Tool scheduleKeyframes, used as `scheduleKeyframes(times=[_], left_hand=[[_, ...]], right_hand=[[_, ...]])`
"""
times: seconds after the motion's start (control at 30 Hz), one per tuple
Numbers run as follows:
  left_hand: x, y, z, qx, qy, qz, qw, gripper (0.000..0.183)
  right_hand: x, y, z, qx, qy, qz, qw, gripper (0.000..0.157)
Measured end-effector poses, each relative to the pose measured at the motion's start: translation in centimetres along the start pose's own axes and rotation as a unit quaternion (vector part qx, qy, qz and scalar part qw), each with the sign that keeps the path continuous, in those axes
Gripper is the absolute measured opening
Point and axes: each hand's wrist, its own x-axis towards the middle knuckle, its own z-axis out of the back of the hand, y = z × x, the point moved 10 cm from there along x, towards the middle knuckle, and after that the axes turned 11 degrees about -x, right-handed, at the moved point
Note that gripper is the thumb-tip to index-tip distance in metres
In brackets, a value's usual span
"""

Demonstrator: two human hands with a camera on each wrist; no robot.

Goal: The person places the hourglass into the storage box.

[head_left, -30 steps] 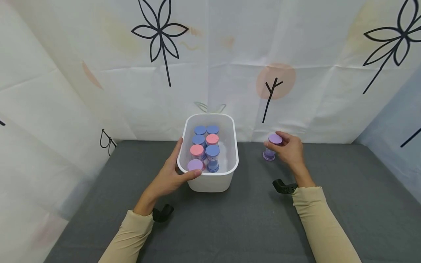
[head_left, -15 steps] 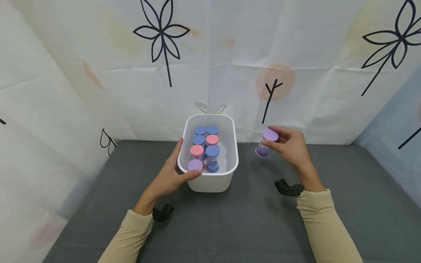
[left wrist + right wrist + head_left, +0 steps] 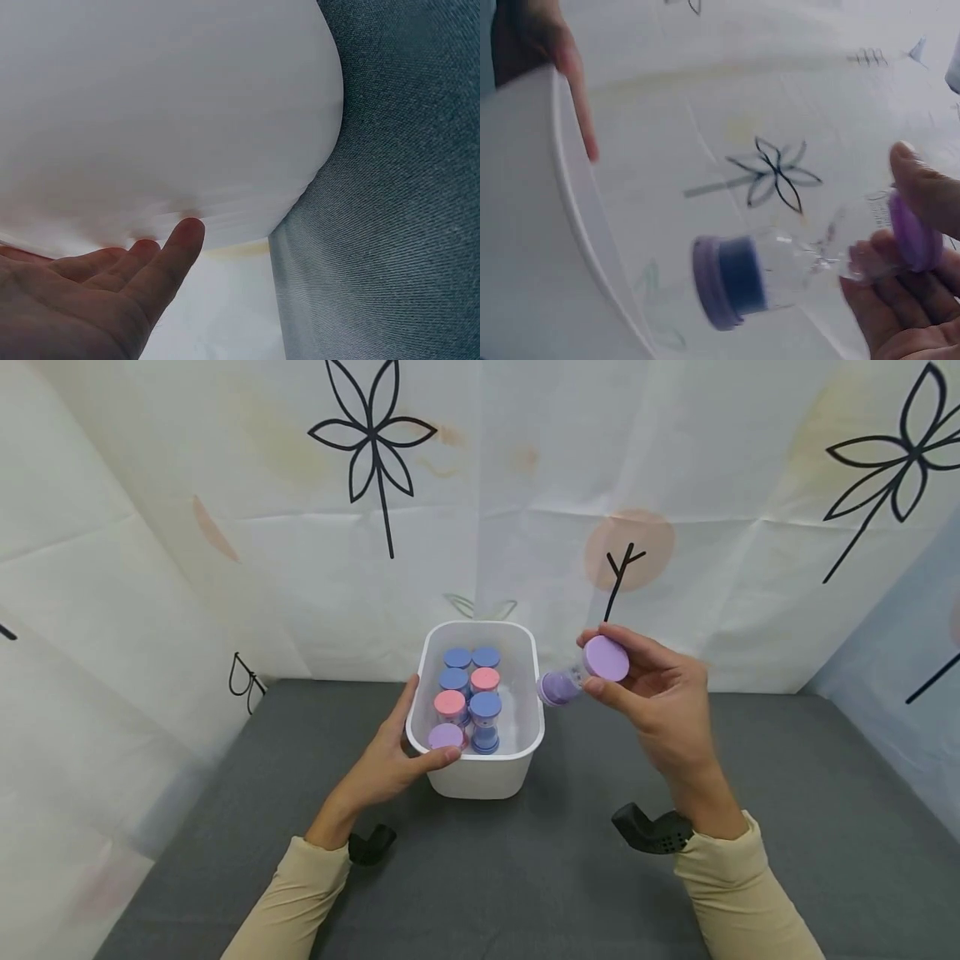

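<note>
My right hand (image 3: pixel 667 702) pinches the purple cap of a sand timer (image 3: pixel 561 687) between thumb and fingers. The timer is tilted, its lower end pointing left and overlapping the right rim of a white plastic bin (image 3: pixel 534 739). In the right wrist view the sand timer (image 3: pixel 731 281) lies nearly sideways, with sand gathered at the end away from my hand. My left hand (image 3: pixel 386 768) holds the bin's near left corner, thumb over the rim. Its fingers (image 3: pixel 169 266) lie along the outer wall. Inside stand several sand timers with blue (image 3: pixel 485 704), pink (image 3: pixel 450 702) and purple (image 3: pixel 446 736) caps.
The bin stands on a grey cloth-covered table (image 3: pixel 510 877) close to its back edge. A pale cloth backdrop (image 3: pixel 525 468) with line-drawn flowers rises behind and at the sides. Each wrist wears a black camera mount (image 3: pixel 652 831).
My right hand has lifted the purple-capped sand timer off the table and carried it left to the bin's right rim, tipping it sideways. The left hand and bin have stayed in place.
</note>
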Motion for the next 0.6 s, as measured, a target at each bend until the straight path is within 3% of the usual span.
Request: scheduleKeyframes(times=[0.13, 0.4, 0.6], left_hand=[[0.0, 0.1, 0.0, 0.002, -0.002, 0.003, 1.0000, 0.110], [0.0, 0.3, 0.0, -0.003, 0.001, 0.004, 1.0000, 0.109], [0.0, 0.3, 0.0, 0.005, 0.001, 0.010, 0.9999, 0.110]], right_hand=[[-0.6, -0.5, -2.6, 0.001, 0.025, 0.011, 1.000, 0.056], [-1.7, -5.2, -6.8, -0.023, 0.085, -0.066, 0.994, 0.058], [-2.4, -7.3, -8.6, -0.069, 0.142, -0.124, 0.980, 0.054]])
